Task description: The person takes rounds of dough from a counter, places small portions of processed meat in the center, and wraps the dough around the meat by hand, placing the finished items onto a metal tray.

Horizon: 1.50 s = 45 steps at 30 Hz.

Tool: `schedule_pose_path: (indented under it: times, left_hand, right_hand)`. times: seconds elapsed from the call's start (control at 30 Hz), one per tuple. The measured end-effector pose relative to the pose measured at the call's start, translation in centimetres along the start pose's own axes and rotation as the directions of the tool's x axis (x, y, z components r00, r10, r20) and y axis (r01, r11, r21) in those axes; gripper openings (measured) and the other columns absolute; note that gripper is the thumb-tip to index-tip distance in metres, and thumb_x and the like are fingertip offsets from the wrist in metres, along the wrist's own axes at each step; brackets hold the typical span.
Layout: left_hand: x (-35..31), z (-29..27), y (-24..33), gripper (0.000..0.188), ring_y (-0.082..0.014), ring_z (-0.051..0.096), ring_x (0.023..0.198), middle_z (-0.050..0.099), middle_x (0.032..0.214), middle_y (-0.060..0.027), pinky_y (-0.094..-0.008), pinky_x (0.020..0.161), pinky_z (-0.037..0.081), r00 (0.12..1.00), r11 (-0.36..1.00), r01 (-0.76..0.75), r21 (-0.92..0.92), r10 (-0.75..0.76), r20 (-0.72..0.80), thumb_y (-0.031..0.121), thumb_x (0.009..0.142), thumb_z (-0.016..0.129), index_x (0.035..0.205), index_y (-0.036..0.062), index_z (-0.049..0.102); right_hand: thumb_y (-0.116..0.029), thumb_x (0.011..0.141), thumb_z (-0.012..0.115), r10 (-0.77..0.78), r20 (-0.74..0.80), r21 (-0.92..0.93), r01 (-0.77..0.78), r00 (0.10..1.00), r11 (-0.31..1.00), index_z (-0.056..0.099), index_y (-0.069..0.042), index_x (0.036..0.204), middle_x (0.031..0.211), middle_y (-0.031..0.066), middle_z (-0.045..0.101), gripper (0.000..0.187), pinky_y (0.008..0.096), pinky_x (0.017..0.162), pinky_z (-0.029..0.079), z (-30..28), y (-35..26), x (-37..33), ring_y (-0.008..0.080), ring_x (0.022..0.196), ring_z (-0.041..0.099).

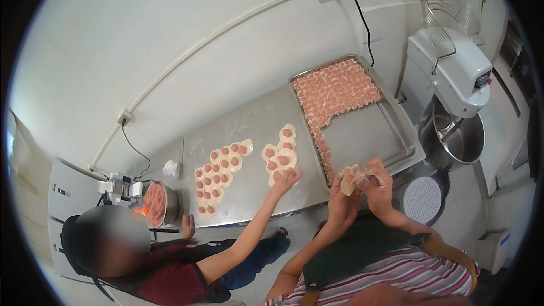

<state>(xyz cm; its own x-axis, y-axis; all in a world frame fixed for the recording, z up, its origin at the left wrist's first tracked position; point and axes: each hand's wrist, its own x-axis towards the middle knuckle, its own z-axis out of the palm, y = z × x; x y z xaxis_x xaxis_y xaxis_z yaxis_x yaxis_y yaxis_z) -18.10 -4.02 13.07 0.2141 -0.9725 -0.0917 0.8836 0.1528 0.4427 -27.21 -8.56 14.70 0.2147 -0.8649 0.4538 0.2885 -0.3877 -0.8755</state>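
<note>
Above the near edge of the metal tray (378, 136), my two hands meet around a pale round dough wrapper (349, 182). My left hand (341, 203) cups it from below, while the fingers of my right hand (375, 183) are closed at its right side; both seem to wear thin clear gloves. Any filling inside the wrapper is mostly hidden by my fingers. Tight rows of small open-topped meat dumplings (335, 88) fill the far part of the tray and run down its left side.
A co-worker at left reaches a hand (290, 178) to wrappers topped with meat (283, 160). More such wrappers (215, 179) lie left on the steel table (249, 122). A bowl of meat (160, 204) stands beyond. Right are a mixer (447, 68) and a white perforated stool (423, 199).
</note>
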Motion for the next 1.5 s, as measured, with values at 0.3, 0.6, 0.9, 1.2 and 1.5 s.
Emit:
schedule_pose_path:
  times: [0.3, 0.6, 0.9, 1.2, 1.5]
  left_hand:
    - [1.7, 3.3, 0.0, 0.016, -0.0186, 0.053, 0.104, 0.049, 0.116, -0.008, -0.0306, 0.088, 0.046, 0.993, 1.0, 0.025, -0.014, -0.023, 0.113, 0.006, 0.087, 0.055, 0.102, 0.0069, 0.049]
    - [2.2, 4.7, -0.9, 0.017, -0.0269, 0.042, 0.121, 0.031, 0.136, -0.0144, -0.0386, 0.096, 0.041, 0.885, 0.881, -0.39, 0.27, 0.277, 0.374, 0.007, 0.087, 0.054, 0.104, 0.0057, 0.05]
    - [1.0, 5.3, -0.2, 0.029, -0.0224, 0.043, 0.118, 0.032, 0.136, -0.0125, -0.0344, 0.094, 0.039, 0.884, 0.914, -0.351, 0.203, 0.252, 0.393, 0.007, 0.088, 0.052, 0.116, -0.0031, 0.052]
    - [1.8, 3.5, 1.1, 0.034, -0.0203, 0.051, 0.109, 0.048, 0.121, -0.0116, -0.0299, 0.094, 0.04, 0.96, 0.993, -0.029, 0.113, -0.004, 0.279, 0.018, 0.091, 0.05, 0.119, -0.0006, 0.045]
    - [1.1, 3.8, 0.3, 0.042, -0.0218, 0.048, 0.109, 0.041, 0.126, -0.014, -0.0368, 0.096, 0.037, 0.836, 0.777, -0.492, 0.394, 0.294, 0.464, 0.008, 0.081, 0.061, 0.118, 0.0073, 0.039]
  right_hand:
    - [-0.006, 0.081, 0.062, 0.179, -0.176, 0.177, -0.148, 0.968, 0.973, 0.058, 0.004, 0.087, 0.091, 0.0047, 0.05, 0.012, 0.0193, 0.062, 0.038, -3.4, -1.1, 0.6, 0.0069, 0.072, 0.048]
    - [-0.005, 0.082, 0.06, -0.009, -0.259, 0.341, 0.1, 0.966, 0.935, 0.059, 0.005, 0.086, 0.091, 0.0058, 0.051, 0.01, 0.0209, 0.064, 0.041, -2.2, -4.3, 0.9, 0.0086, 0.076, 0.05]
    - [-0.01, 0.083, 0.061, 0.153, -0.2, 0.247, -0.101, 0.968, 0.964, 0.059, 0.005, 0.089, 0.086, 0.0052, 0.05, 0.017, 0.0206, 0.061, 0.039, -1.9, -4.1, 1.1, 0.0081, 0.073, 0.048]
    - [-0.011, 0.082, 0.063, 0.155, -0.045, 0.376, -0.127, 0.987, 0.918, 0.06, 0.003, 0.089, 0.085, 0.0044, 0.05, 0.016, 0.0191, 0.054, 0.037, -3.0, -3.2, 2.2, 0.0079, 0.065, 0.048]
    - [-0.004, 0.079, 0.063, 0.069, 0.034, 0.229, -0.075, 0.997, 0.971, 0.055, 0.003, 0.086, 0.086, 0.0045, 0.051, 0.012, 0.0217, 0.059, 0.042, -3.8, -3.8, 1.1, 0.0084, 0.071, 0.051]
